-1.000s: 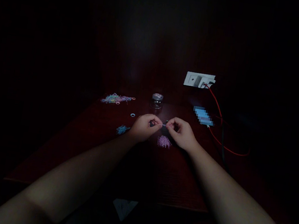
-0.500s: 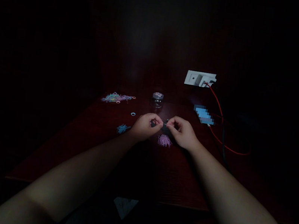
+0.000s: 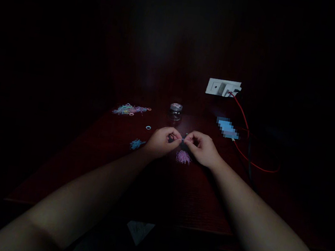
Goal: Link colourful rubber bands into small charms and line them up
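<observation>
Over a dark red table [image 3: 157, 191], my left hand [image 3: 162, 141] and my right hand [image 3: 201, 148] meet fingertip to fingertip, both pinched on a tiny dark elastic band [image 3: 183, 139] between them. A small purple heap of bands [image 3: 183, 157] lies just below my right hand. A blue heap of bands [image 3: 136, 143] lies left of my left hand, with a single blue ring [image 3: 148, 127] beyond it. A mixed coloured pile of bands [image 3: 130, 110] sits at the back left.
A small glass jar [image 3: 175, 111] stands at the back centre. A white wall socket [image 3: 223, 88] holds a plug with a red cable [image 3: 246, 150] running across the right side, past a blurred blue object [image 3: 227, 128]. The room is very dark.
My hands have drawn slightly closer together, so the stretch of band between the fingertips is shorter. Nothing else on the table has moved.
</observation>
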`<state>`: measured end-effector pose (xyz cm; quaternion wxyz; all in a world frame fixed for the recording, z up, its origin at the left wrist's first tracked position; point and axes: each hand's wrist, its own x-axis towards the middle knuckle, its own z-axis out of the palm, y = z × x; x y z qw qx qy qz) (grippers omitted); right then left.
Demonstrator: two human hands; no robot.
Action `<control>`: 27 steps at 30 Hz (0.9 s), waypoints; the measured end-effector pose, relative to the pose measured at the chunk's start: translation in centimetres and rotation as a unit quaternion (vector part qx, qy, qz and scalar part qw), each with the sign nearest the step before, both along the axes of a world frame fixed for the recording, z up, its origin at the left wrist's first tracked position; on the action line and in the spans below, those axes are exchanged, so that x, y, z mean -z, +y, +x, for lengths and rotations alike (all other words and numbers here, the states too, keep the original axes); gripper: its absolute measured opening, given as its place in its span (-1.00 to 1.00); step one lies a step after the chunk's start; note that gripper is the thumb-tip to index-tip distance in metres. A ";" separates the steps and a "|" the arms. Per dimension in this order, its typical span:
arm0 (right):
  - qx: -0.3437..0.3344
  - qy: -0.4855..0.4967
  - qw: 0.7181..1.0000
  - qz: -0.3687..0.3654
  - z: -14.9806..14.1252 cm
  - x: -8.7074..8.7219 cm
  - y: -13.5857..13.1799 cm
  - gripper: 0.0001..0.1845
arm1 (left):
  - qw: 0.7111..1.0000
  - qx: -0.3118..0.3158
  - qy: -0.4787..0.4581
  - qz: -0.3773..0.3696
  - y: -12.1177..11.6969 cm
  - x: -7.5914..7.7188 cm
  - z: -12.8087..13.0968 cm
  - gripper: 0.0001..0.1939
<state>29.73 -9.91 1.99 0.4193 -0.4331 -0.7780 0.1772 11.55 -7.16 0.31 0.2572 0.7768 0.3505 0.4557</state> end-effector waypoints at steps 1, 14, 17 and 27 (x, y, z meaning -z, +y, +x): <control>-0.004 0.002 1.000 -0.001 -0.1 0.1 0.0 -0.88 | 1.000 -0.001 0.001 0.000 0.0 0.0 0.0 -0.87; 0.045 0.111 0.992 0.045 0.5 0.5 0.7 -0.84 | 0.992 0.109 0.060 -0.030 -0.3 -0.3 -0.2 -0.88; 0.054 0.109 0.991 0.047 0.5 0.6 0.8 -0.83 | 0.989 0.122 0.071 -0.034 -0.3 -0.2 -0.2 -0.87; 0.063 0.117 0.990 0.047 0.4 0.6 0.8 -0.83 | 0.986 0.126 0.107 -0.026 -0.1 0.3 -0.1 -0.85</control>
